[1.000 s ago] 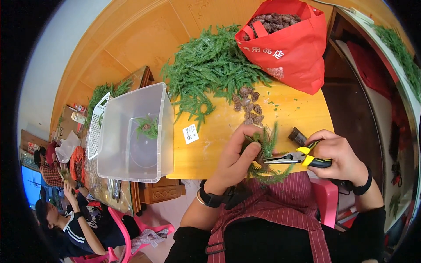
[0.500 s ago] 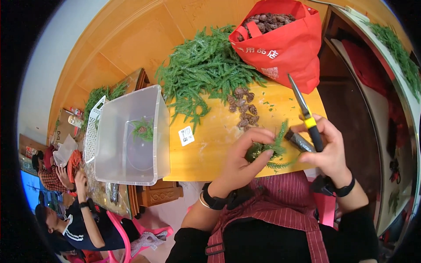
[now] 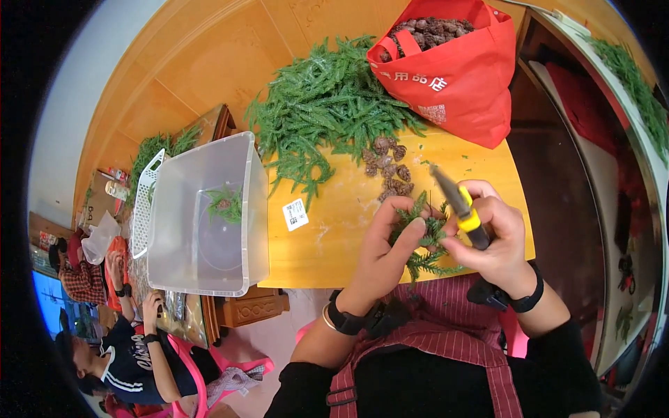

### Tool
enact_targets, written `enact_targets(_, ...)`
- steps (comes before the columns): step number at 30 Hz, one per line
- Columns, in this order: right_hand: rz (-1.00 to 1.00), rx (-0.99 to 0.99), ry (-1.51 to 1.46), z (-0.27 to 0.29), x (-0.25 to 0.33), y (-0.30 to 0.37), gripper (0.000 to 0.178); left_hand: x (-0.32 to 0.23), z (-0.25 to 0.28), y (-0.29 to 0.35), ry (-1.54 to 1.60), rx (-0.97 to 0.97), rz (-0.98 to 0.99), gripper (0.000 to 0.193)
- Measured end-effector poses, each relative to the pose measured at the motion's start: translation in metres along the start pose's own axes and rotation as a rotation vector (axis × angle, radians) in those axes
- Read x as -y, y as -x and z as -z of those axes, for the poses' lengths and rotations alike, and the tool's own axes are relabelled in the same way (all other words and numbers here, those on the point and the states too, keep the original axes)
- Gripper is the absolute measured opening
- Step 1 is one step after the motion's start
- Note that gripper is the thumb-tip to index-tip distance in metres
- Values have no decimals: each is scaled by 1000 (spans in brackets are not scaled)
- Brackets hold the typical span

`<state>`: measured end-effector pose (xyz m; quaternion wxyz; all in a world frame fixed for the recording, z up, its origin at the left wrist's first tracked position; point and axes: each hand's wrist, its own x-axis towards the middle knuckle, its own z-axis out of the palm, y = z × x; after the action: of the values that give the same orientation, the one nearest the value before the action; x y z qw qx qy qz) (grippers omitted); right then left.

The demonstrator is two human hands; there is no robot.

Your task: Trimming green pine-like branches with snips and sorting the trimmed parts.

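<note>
My left hand (image 3: 382, 249) holds a green artificial pine sprig (image 3: 424, 262) between its thumb and fingers, over the near edge of the yellow tabletop. My right hand (image 3: 500, 244) grips a pointed metal tool with a black and yellow handle (image 3: 471, 221). The tool's grey tip points up and away; its exact kind is unclear. The right thumb and fingertips meet the sprig's right side. Just beyond my left fingers lies a small group of brown pine cones (image 3: 387, 167).
A heap of green sprigs (image 3: 327, 104) covers the back, beside a red bag (image 3: 453, 90) of pine cones. At left stands a clear plastic bin (image 3: 174, 230) with one sprig and cone inside. A white label card (image 3: 295, 214) lies on the yellow tabletop (image 3: 320, 258). People sit at far left.
My right hand has moved left to the sprig, and the tool tip has swung left. A dark cylindrical piece seen by the right hand no longer shows. A person at left has moved their arms.
</note>
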<state>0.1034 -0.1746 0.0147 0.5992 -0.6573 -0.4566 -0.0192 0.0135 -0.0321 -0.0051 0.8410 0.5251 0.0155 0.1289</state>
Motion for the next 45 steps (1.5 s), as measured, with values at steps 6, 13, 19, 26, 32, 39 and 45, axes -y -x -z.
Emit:
enact_targets(6, 41, 60, 59, -3, 3, 3, 26, 8, 7, -2, 67, 28, -29, 21)
enact_targets(13, 82, 170, -118, 14, -3, 10, 21, 1, 8, 0, 54, 46, 26, 20)
enact_targets(19, -115, 170, 102, 41, 4, 0, 19, -15, 13, 6, -65, 81, 95, 19)
enact_targets(26, -297, 304, 87, 63, -4, 17, 20, -18, 12, 8, -36, 86, 61, 22)
enact_targets(32, -369, 418, -34, 58, 5, 19, 22, -16, 16, 9, 0, 97, 25, 22)
enact_targets(39, -438, 436, -158, 58, -2, 27, 22, -8, 26, 7, 20, 240, -43, 27)
enact_targets(45, -408, 420, -187, 55, 4, 25, 23, -8, 25, 4, 29, 267, -92, 27)
